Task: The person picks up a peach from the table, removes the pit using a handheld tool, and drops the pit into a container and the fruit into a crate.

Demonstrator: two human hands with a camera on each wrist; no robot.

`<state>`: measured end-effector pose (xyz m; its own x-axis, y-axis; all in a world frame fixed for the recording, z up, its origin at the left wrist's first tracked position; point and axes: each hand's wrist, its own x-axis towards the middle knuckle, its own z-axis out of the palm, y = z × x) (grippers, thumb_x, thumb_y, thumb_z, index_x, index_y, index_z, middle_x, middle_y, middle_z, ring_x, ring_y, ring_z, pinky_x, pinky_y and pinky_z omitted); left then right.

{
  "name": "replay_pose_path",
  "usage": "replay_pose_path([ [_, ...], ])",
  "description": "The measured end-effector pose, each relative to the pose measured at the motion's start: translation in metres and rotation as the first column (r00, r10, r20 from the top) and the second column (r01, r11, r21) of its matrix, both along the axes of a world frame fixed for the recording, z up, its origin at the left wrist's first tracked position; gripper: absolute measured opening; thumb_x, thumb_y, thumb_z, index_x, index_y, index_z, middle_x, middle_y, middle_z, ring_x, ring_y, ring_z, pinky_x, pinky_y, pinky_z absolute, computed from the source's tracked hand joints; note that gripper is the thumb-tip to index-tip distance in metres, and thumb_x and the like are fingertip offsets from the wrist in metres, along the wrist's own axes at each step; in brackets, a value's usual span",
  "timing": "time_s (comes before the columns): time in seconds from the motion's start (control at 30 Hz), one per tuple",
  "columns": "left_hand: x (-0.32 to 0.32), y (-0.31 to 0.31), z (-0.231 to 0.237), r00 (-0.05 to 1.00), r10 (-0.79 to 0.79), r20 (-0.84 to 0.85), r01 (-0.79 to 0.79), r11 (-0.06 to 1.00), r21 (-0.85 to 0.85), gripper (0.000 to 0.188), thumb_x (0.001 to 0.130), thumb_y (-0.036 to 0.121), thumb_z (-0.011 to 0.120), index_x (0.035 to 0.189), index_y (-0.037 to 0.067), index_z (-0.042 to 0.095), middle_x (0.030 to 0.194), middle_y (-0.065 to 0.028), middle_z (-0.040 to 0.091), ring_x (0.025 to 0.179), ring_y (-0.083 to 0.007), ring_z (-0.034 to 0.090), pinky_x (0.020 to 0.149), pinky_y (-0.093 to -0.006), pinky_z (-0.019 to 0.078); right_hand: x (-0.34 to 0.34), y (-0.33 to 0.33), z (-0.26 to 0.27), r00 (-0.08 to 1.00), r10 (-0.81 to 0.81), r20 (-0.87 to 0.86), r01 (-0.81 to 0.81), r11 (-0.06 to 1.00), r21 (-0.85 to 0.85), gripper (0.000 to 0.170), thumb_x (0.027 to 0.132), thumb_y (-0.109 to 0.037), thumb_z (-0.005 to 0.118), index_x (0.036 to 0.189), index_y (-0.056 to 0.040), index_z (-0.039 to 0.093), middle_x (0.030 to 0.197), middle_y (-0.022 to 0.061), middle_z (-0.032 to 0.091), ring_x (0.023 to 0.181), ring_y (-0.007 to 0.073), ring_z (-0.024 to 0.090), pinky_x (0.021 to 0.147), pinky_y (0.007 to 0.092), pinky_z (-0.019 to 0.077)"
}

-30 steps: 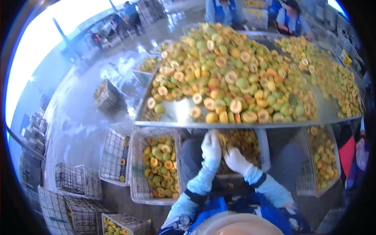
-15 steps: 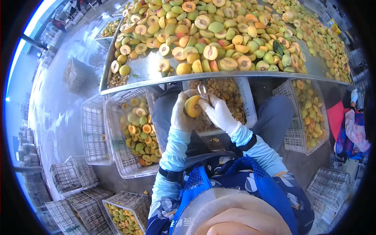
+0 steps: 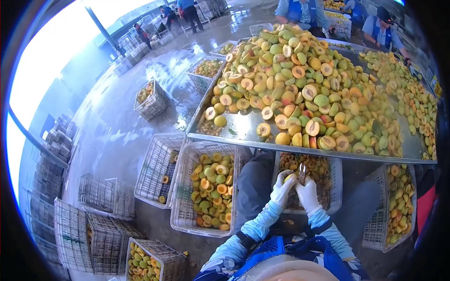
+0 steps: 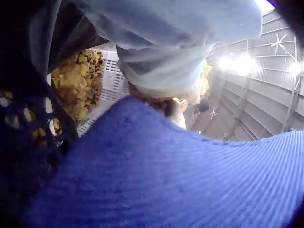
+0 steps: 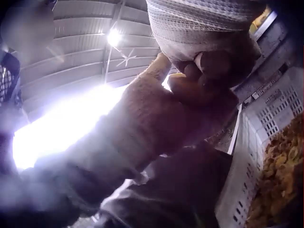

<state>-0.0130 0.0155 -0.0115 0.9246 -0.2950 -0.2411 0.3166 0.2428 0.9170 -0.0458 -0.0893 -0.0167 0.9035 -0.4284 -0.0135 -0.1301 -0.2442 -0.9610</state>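
Observation:
Both hands wear white gloves and meet over a crate of brown-yellow scraps (image 3: 336,185) in front of the steel table. My left hand (image 3: 282,189) holds a yellow peach half (image 3: 289,178), mostly covered by the fingers. The right hand (image 3: 308,195) grips a small metal pitting tool (image 3: 302,169), its pronged tip pointing up beside the fruit. In the right wrist view, the right glove (image 5: 199,28) is close to the left hand (image 5: 152,104), with the shaded peach between them. A blue cuff (image 4: 156,171) fills much of the left wrist view and hides the fingers.
A large heap of halved peaches (image 3: 300,89) covers the steel table (image 3: 243,129). Crates of peach halves stand at left (image 3: 180,206) and right (image 3: 375,225). More crates (image 3: 77,229) are stacked lower left. Other people (image 3: 382,30) work across the table.
The head view dipped toward the hands and rose again. The peach half, plainly visible half a second ago, is now mostly hidden by the left fingers; the tool tip points up beside it.

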Motion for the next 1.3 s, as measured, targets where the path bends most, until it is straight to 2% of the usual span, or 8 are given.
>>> replay_pose_path([
  [0.2,-0.004,0.001,0.009,0.999,0.005,0.038,-0.007,0.999,0.036,0.039,0.089,0.022,0.059,0.122,0.005,0.049,0.103,-0.0061,0.058,0.09,-0.0118,0.054,0.08,-0.0256,0.0454,0.003,-0.012,0.005,0.988,0.148,-0.046,-0.117,0.906,0.407,0.009,0.087,-0.005,0.061,0.093,0.0003,0.061,0.083,0.0006,0.06,0.072,0.0094,0.056,0.063,0.0247,0.0464],
  [0.33,0.004,-0.001,-0.014,0.996,0.062,-0.062,-0.07,0.987,-0.144,0.04,0.089,0.022,0.057,0.123,0.003,0.047,0.098,-0.0065,0.058,0.088,-0.0138,0.055,0.078,-0.0277,0.0468,-0.008,-0.004,0.021,0.924,0.346,-0.163,-0.15,0.719,0.679,0.01,0.083,-0.011,0.062,0.086,-0.0038,0.057,0.061,0.0011,0.053,0.044,0.0107,0.051,0.04,0.0262,0.041],
  [0.53,0.025,0.013,-0.013,0.973,0.024,-0.23,-0.174,0.727,-0.665,0.036,0.091,0.037,0.054,0.114,0.01,0.053,0.104,-0.0075,0.057,0.093,-0.0252,0.058,0.077,-0.0425,0.0508,-0.028,-0.033,0.02,0.941,0.249,-0.231,-0.125,0.887,0.445,0.02,0.093,-0.025,0.057,0.099,-0.0061,0.054,0.061,-0.0001,0.051,0.045,0.0093,0.049,0.039,0.0259,0.0378],
  [0.63,0.027,0.021,0.016,0.929,0.056,-0.366,-0.272,0.774,-0.571,0.044,0.091,0.053,0.049,0.11,0.014,0.053,0.095,-0.0057,0.059,0.08,-0.0262,0.061,0.066,-0.0437,0.0548,-0.041,-0.039,0.005,0.976,0.15,-0.16,-0.122,0.977,0.174,0.025,0.094,-0.024,0.055,0.092,0.0003,0.059,0.058,0.0049,0.054,0.046,0.0109,0.046,0.043,0.0292,0.0363],
  [0.7,0.027,0.018,0.017,0.931,0.031,-0.365,-0.253,0.775,-0.58,0.056,0.094,0.054,0.039,0.113,0.003,0.05,0.095,-0.0168,0.059,0.085,-0.0293,0.06,0.07,-0.043,0.0529,-0.044,-0.022,0.033,0.975,0.207,0.082,-0.18,0.95,-0.254,0.022,0.089,-0.02,0.058,0.097,0.001,0.06,0.064,0.0209,0.061,0.06,0.034,0.063,0.055,0.0404,0.0477],
  [0.73,0.022,0.01,0.027,0.95,0.086,-0.3,-0.244,0.804,-0.542,0.055,0.094,0.053,0.04,0.114,0.002,0.05,0.095,-0.0167,0.058,0.086,-0.0298,0.059,0.072,-0.0429,0.0525,-0.042,-0.014,0.037,0.961,0.277,0.019,-0.266,0.937,-0.225,0.023,0.089,-0.022,0.058,0.094,0.0005,0.06,0.068,0.0243,0.061,0.068,0.0402,0.062,0.057,0.0449,0.0486],
  [0.8,0.022,0.006,0.024,0.962,0.049,-0.268,-0.196,0.809,-0.554,0.055,0.094,0.052,0.042,0.116,0.002,0.049,0.095,-0.0153,0.058,0.086,-0.0298,0.059,0.073,-0.0426,0.0523,-0.038,0.0,0.038,0.95,0.3,0.09,-0.248,0.896,-0.368,0.028,0.091,-0.028,0.057,0.085,-0.0011,0.054,0.061,0.0212,0.059,0.058,0.0393,0.06,0.051,0.0459,0.0465],
  [1.3,0.012,-0.005,0.003,0.951,0.283,0.123,-0.268,0.956,-0.121,0.039,0.098,0.035,0.044,0.113,0.001,0.054,0.102,-0.0105,0.059,0.087,-0.0188,0.058,0.08,-0.0307,0.0487,-0.014,0.006,0.01,0.955,0.294,0.035,-0.287,0.947,-0.144,0.034,0.095,-0.031,0.051,0.095,0.0032,0.053,0.059,0.0221,0.058,0.053,0.0379,0.06,0.048,0.0452,0.0465],
])
